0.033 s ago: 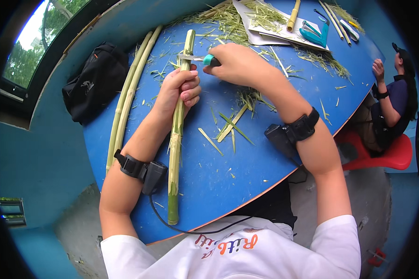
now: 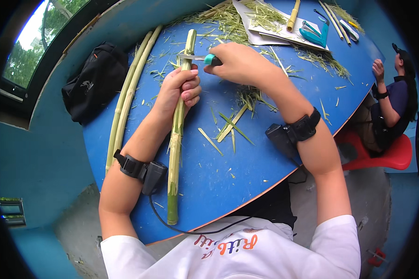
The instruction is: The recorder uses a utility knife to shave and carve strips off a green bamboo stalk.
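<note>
The left hand [image 2: 179,88] is wrapped around a long green stalk [image 2: 176,153], fingers curled over it near its upper part, and the stalk lies lengthwise on the blue tabletop [image 2: 274,181], running from beyond that hand back toward the person's body. The right hand [image 2: 237,63] is closed on the teal handle of a small knife [image 2: 201,58], whose blade lies across the stalk just above the left hand's fingers. Part of the stalk below the left hand is peeled, showing paler, ragged fibre. Green strips and shavings [image 2: 233,123] lie scattered on the tabletop between the two forearms and beyond the right hand. To the left of the left hand, two more long pale stalks [image 2: 125,97] lie side by side along the tabletop's edge, and farther left a black bag [image 2: 95,81] lies off the tabletop. Beyond the right hand, a sheet of paper [image 2: 265,32] carries more shavings, a short yellowish stick [image 2: 293,14] and teal pliers [image 2: 314,33]. No container that holds anything is in view. Well off to the right, another person [image 2: 393,97] sits on a red chair [image 2: 395,156].
</note>
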The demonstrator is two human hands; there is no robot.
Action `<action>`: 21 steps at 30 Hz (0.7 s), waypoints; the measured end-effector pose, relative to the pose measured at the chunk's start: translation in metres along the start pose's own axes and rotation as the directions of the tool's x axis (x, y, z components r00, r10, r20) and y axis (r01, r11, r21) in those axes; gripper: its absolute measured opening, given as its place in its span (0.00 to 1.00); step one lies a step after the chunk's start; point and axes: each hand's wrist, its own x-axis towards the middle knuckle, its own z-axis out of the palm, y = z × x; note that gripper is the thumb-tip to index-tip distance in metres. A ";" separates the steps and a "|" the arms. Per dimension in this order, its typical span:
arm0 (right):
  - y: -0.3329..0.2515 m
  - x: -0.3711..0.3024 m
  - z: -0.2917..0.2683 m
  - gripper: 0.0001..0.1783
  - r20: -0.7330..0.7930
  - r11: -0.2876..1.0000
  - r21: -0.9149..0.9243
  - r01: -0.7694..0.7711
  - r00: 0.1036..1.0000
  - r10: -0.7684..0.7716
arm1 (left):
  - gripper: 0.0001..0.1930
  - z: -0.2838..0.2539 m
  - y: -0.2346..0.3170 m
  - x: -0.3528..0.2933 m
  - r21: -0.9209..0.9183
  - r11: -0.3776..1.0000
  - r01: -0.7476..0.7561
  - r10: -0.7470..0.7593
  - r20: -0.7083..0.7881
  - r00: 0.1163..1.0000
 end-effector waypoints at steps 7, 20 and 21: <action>-0.012 -0.004 -0.041 0.21 0.529 0.920 0.216 -0.328 0.831 0.172 | 0.09 -0.006 0.002 -0.001 0.148 0.989 -0.005 0.010 -0.033 0.999; 0.013 0.003 -0.006 0.21 -0.113 1.000 0.020 -0.021 0.993 0.023 | 0.13 0.000 0.000 0.001 -0.024 0.998 0.055 -0.053 0.054 0.997; 0.014 0.005 -0.006 0.21 -0.118 1.000 0.012 -0.020 0.993 0.021 | 0.12 0.001 -0.002 0.002 0.017 0.999 0.046 -0.047 0.038 0.998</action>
